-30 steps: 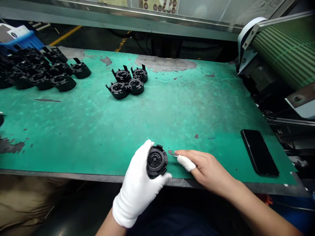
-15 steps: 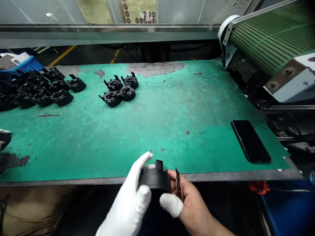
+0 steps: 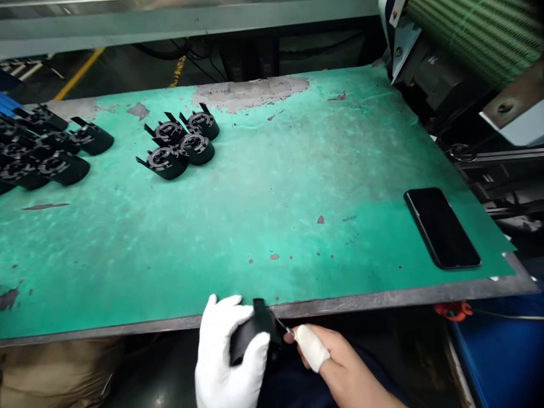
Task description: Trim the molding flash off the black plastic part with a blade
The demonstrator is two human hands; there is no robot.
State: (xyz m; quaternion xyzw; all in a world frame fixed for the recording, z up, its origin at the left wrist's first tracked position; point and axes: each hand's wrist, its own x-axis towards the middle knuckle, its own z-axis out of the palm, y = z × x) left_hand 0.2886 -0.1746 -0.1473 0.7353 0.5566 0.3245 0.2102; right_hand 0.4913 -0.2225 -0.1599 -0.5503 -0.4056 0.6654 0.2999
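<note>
My left hand (image 3: 232, 354), in a white glove, wraps round a black round plastic part (image 3: 254, 333) with an upright tab, held at the table's front edge. My right hand (image 3: 323, 354) is bare except for a white cover on the thumb. Between its thumb and fingers it pinches a small thin metal blade (image 3: 284, 325), whose tip meets the right rim of the part or comes very close to it. The inside of the part is turned from view.
Several similar black parts (image 3: 166, 163) stand together on the green table (image 3: 272, 198), with a larger group (image 3: 63, 168) at the far left. A phone (image 3: 442, 226) lies on the right. Behind it rises a conveyor with a green belt (image 3: 471, 28).
The view has shifted down and right. My left hand has turned the black part and gripped it more closely. My right hand has swung the blade from upright to pointing at the part's rim.
</note>
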